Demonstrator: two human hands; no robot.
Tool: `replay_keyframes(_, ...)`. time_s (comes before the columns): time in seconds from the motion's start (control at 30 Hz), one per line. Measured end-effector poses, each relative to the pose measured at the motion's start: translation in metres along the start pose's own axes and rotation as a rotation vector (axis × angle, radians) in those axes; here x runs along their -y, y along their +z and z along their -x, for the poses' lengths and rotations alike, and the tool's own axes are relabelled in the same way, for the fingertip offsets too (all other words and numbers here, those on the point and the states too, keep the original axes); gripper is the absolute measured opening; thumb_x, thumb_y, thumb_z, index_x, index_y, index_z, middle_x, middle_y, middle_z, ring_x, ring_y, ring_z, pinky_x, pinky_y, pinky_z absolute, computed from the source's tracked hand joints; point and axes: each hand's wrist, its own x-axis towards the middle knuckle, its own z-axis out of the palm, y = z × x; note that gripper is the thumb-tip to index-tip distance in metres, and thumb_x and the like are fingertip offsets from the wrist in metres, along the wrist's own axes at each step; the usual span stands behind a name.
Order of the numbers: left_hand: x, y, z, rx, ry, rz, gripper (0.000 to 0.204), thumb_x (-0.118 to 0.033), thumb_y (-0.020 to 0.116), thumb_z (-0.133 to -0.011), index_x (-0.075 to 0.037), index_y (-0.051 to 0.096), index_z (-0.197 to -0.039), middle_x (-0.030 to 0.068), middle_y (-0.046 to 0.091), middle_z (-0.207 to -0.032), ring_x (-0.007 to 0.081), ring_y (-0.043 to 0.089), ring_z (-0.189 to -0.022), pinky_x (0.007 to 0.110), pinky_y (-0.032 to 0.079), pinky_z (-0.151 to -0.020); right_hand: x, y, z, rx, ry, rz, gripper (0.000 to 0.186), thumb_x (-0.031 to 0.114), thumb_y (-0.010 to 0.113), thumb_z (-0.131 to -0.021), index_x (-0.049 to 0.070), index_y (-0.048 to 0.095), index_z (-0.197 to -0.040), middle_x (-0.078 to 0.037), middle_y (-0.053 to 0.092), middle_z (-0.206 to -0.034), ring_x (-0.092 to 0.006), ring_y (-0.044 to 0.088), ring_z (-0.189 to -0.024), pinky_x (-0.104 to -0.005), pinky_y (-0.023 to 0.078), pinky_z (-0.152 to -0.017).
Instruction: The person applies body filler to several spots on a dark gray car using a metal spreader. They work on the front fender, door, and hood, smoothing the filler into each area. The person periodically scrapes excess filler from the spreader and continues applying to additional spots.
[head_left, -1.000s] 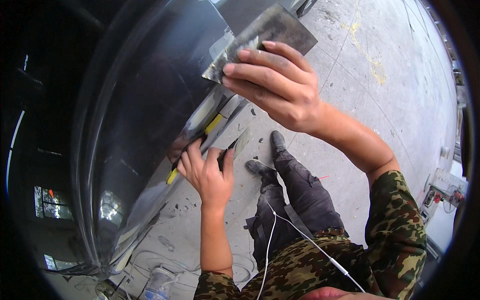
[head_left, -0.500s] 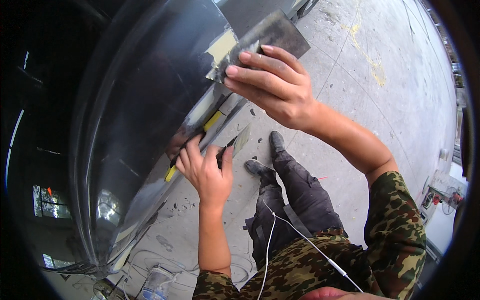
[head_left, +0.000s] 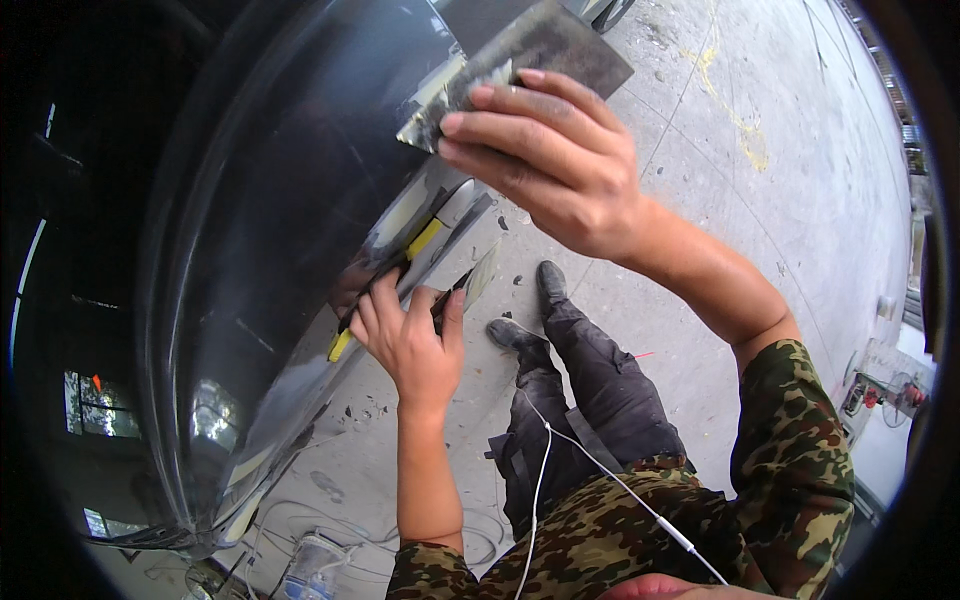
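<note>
My right hand (head_left: 555,160) grips a flat, square metal spreader (head_left: 590,55) smudged with pale paste, its edge against a cream filler patch (head_left: 442,78) on the dark, glossy car panel (head_left: 260,170). Lower and to the left, my left hand (head_left: 415,340) holds a second blade (head_left: 478,280) with pale paste on it between thumb and forefinger. The other fingers of that hand rest on or beside a black and yellow strip (head_left: 423,238) along the panel's edge, near a silver piece (head_left: 455,205) and grey sanded patches. Part of the strip is hidden by the fingers.
My legs and feet (head_left: 550,290) stand on the scuffed concrete floor (head_left: 730,200). A clear container (head_left: 315,565) and looped hoses lie below the car's corner. A pale cart or stand with red items (head_left: 880,380) is at the far right; a wheel (head_left: 610,12) shows at the top.
The spreader in my right hand dipped slightly, uncovering more of the cream patch, then moved up and left to cover part of it again. My left hand has shifted very slightly.
</note>
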Motion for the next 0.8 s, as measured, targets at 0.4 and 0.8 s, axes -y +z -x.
replay_keyframes(0.4,0.001,0.004,0.001,-0.009,-0.009,0.006,0.036,-0.04,0.07,-0.093,-0.004,0.067,-0.089,0.0184,0.058,-0.126,0.0372,0.05,-0.116,0.049,0.032,-0.102,0.005,-0.009,0.027,-0.035,-0.017,0.006,0.026,0.016,0.074,-0.083,0.016,0.08,-0.109,-0.001,0.073,-0.122,-0.0203,0.069,-0.115,-0.0423,0.052,-0.103)
replay_keyframes(0.8,-0.007,-0.009,0.003,-0.011,-0.001,-0.006,0.039,-0.042,0.067,-0.095,-0.003,0.068,-0.091,0.0195,0.058,-0.125,0.0379,0.05,-0.116,0.05,0.032,-0.103,-0.005,-0.011,-0.015,-0.024,-0.045,0.024,0.027,0.016,0.07,-0.082,0.013,0.079,-0.107,-0.002,0.071,-0.12,-0.02,0.068,-0.116,-0.0435,0.052,-0.101)
